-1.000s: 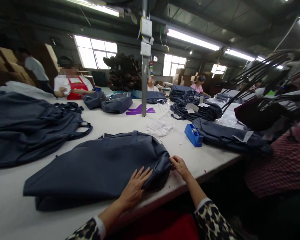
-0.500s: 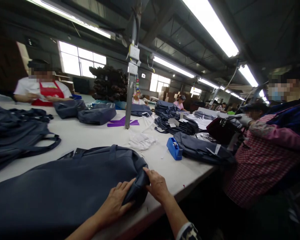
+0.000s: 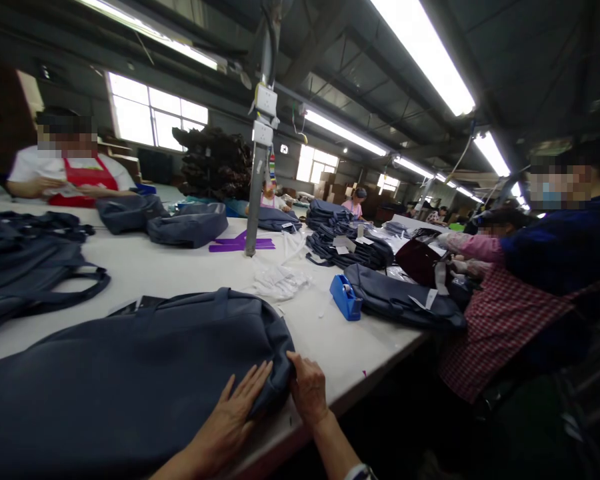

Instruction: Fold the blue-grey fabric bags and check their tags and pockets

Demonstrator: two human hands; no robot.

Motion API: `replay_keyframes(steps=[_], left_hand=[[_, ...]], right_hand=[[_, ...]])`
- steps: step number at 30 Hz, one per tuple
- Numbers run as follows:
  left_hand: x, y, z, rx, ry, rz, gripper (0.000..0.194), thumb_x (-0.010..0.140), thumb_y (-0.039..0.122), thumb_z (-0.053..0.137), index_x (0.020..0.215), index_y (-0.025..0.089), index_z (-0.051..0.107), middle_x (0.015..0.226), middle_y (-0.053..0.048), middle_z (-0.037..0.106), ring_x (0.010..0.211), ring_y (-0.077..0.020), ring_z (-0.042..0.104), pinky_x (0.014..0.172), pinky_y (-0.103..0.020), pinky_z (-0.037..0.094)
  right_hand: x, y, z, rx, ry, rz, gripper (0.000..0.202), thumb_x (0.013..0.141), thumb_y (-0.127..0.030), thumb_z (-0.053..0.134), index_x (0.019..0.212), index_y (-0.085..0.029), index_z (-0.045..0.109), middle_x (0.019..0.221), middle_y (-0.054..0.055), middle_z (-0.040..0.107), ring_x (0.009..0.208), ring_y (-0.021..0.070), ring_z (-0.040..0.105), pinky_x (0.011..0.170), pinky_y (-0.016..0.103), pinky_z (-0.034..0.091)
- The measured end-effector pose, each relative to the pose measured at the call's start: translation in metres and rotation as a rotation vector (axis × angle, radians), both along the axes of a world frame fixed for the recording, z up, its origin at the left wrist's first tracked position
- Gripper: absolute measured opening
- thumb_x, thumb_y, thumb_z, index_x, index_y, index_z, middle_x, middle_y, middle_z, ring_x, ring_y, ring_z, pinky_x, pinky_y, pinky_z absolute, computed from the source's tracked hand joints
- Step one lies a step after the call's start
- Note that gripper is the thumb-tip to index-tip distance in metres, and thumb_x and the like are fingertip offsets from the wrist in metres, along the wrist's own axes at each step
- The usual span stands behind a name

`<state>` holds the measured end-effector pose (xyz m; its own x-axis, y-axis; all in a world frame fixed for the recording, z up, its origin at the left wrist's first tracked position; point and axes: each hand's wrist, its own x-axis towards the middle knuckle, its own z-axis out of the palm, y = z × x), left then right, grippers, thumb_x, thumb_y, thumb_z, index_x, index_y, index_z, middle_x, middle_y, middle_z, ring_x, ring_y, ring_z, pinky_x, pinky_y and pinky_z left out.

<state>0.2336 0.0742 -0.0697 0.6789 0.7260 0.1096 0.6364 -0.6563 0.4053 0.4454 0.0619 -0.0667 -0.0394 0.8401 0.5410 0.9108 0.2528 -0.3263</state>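
Observation:
A large dark blue bag [image 3: 130,380] lies on the white table [image 3: 330,347], stretching from the left edge to the middle. My left hand [image 3: 235,410] rests flat on the bag near its right end, fingers spread. Beside it, my right hand [image 3: 307,390] has its fingers curled round the bag's right end, with the thumb and fingertips pinching the edge. The underside of the bag's end is hidden.
A blue tape dispenser [image 3: 346,298] stands beside another dark bag [image 3: 405,293]. Straps [image 3: 60,280] and bags lie at left. A metal post [image 3: 255,193] rises mid-table near purple strips [image 3: 243,243]. A person in a checked apron [image 3: 510,320] works at right.
My left hand has spread its fingers and flattened on the bag. My right hand has moved slightly down along the bag's end. At right, the person's arms and the dark red bag have shifted.

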Motion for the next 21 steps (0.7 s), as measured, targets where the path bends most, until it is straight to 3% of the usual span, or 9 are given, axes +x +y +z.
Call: replay_keyframes(steps=[5,8,11,13,17,19,21], left_hand=[[0.009,-0.006,0.009,0.024,0.205,-0.009,0.094,0.074,0.008,0.043,0.156,0.033,0.004,0.164,0.001,0.009,0.151,-0.027,0.01,0.119,-0.059,0.01],[0.012,-0.005,0.012,0.029,0.212,-0.041,0.095,0.076,0.015,0.049,0.156,0.033,0.002,0.164,-0.001,0.009,0.15,-0.0299,0.011,0.117,-0.062,0.011],[0.013,-0.007,0.011,0.059,0.214,-0.031,0.094,0.079,0.02,0.053,0.156,0.032,0.001,0.164,-0.004,0.009,0.15,-0.0334,0.011,0.116,-0.064,0.011],[0.014,-0.008,0.01,0.075,0.234,-0.021,0.094,0.08,0.02,0.054,0.156,0.033,0.0,0.165,-0.005,0.009,0.15,-0.0343,0.01,0.116,-0.065,0.01],[0.015,-0.011,0.008,0.088,0.223,-0.015,0.091,0.083,0.024,0.056,0.156,0.032,0.002,0.164,-0.006,0.009,0.15,-0.034,0.011,0.116,-0.064,0.01],[0.015,-0.011,0.009,0.076,0.171,-0.009,0.087,0.086,0.031,0.056,0.157,0.029,0.004,0.164,-0.007,0.013,0.149,-0.0331,0.013,0.118,-0.062,0.009],[0.013,-0.01,0.015,0.036,0.108,-0.001,0.082,0.089,0.034,0.054,0.157,0.025,0.008,0.162,-0.009,0.019,0.149,-0.031,0.018,0.119,-0.058,0.012]], right_hand=[[0.01,0.0,-0.01,-0.115,0.148,0.003,0.037,0.086,-0.016,0.048,0.121,-0.019,0.06,0.09,0.009,0.072,0.083,0.0225,0.066,0.079,0.033,0.047],[0.02,-0.003,-0.005,-0.22,0.27,0.052,0.047,0.084,-0.017,0.049,0.13,-0.022,0.054,0.091,0.007,0.07,0.081,0.0218,0.065,0.076,0.033,0.047],[0.035,-0.006,0.008,-0.331,0.402,0.1,0.052,0.085,-0.028,0.052,0.136,-0.026,0.046,0.091,0.003,0.07,0.077,0.0188,0.066,0.069,0.029,0.049],[0.041,-0.004,0.013,-0.374,0.489,0.069,0.049,0.089,-0.041,0.048,0.135,-0.022,0.045,0.097,0.006,0.07,0.078,0.0185,0.067,0.064,0.028,0.05],[0.029,0.012,0.012,-0.4,0.572,-0.042,0.045,0.084,-0.061,0.052,0.095,-0.018,0.062,0.08,0.008,0.068,0.071,0.0206,0.064,0.064,0.031,0.048],[0.017,0.021,0.009,-0.372,0.597,-0.064,0.042,0.079,-0.062,0.057,0.078,-0.021,0.061,0.073,0.005,0.065,0.071,0.0206,0.061,0.068,0.032,0.047],[0.008,0.027,0.01,-0.324,0.639,-0.079,0.042,0.079,-0.064,0.054,0.074,-0.022,0.058,0.072,0.004,0.063,0.073,0.0202,0.058,0.07,0.032,0.046]])
